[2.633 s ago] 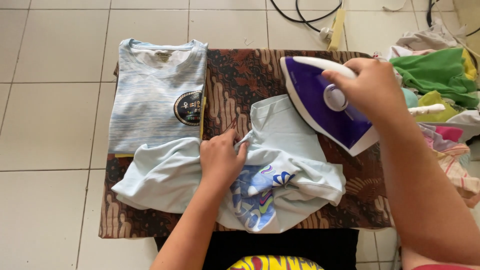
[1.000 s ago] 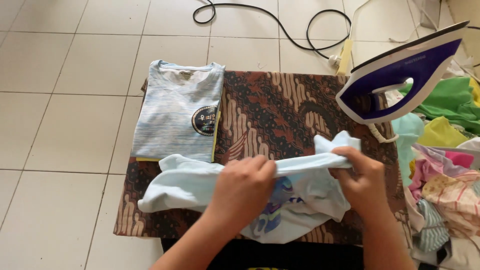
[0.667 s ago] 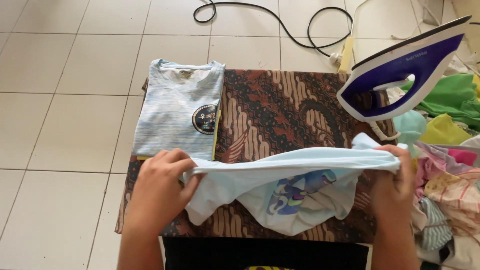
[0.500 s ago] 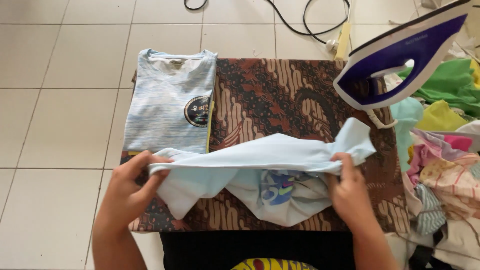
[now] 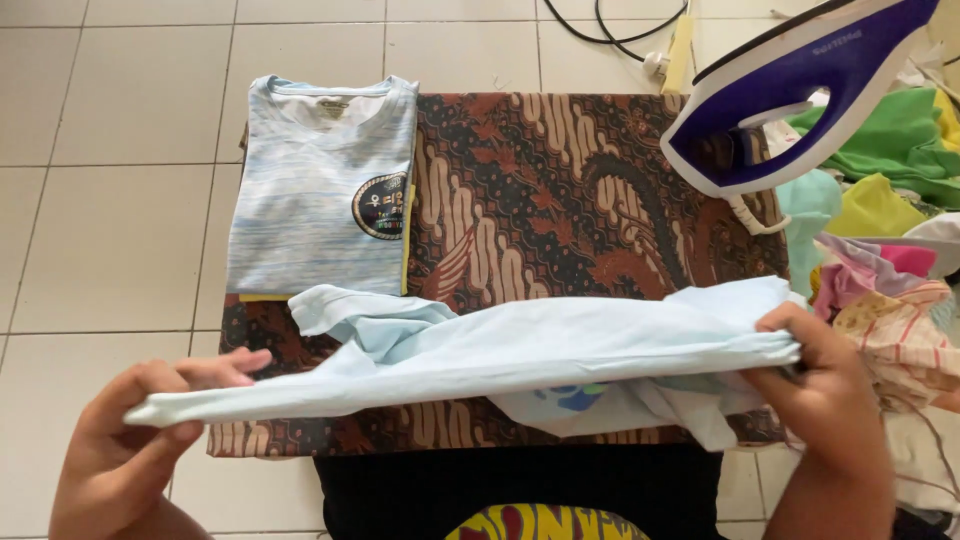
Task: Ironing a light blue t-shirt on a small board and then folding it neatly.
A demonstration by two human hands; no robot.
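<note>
A pale blue shirt is stretched flat between my two hands above the near edge of a brown batik cloth. My left hand pinches its left end, past the cloth's left edge over the floor tiles. My right hand grips its right end, at the cloth's right edge. A coloured print shows on the shirt's underside. A folded striped blue shirt with a round badge lies on the cloth's far left.
A purple and white iron stands on its heel at the cloth's far right, its cord running up over white floor tiles. A heap of coloured clothes lies to the right. My dark-clothed lap is at the bottom.
I set the iron upright, then took the pale blue shirt in both hands. I have pulled it out lengthwise, and my left hand has moved further left and nearer.
</note>
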